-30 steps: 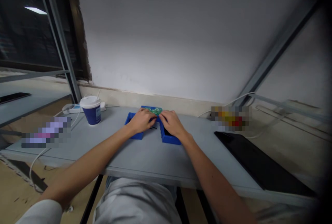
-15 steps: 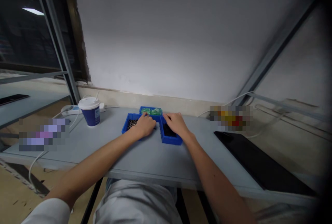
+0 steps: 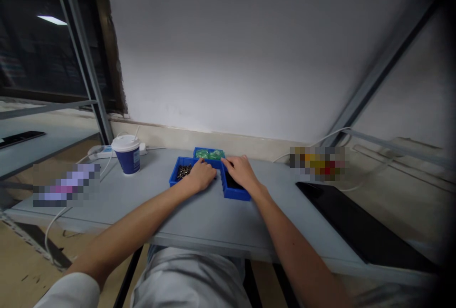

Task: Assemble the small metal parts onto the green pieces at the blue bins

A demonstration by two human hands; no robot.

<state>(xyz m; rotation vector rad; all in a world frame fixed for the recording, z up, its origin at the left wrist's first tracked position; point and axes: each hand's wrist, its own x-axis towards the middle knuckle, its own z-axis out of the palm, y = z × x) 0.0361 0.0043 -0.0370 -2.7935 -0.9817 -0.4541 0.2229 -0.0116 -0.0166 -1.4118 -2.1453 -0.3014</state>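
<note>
My left hand [image 3: 204,175], its fingers curled closed, lies over the right side of a blue bin [image 3: 174,178] that holds small shiny metal parts [image 3: 184,172]. A tiny dark bit shows by its fingers; what they hold is hidden. My right hand [image 3: 241,171] is over a second blue bin [image 3: 236,195] with dark contents [image 3: 231,180]. Its fingers are bent together at that bin's far left corner, and I cannot make out anything in them. Behind both hands, a third blue bin [image 3: 208,149] contains green-looking packets [image 3: 209,154].
A lidded blue paper cup [image 3: 128,156] stands left on the grey table [image 3: 199,222], before a white power strip [image 3: 103,152]. A black flat panel [image 3: 359,227] lies at the right. White cables [image 3: 52,225] run along the left. A wall [image 3: 228,70] rises behind.
The view has shifted slightly, so everything sits a little further right. Both hands stay at their bins, with only slight finger movement.
</note>
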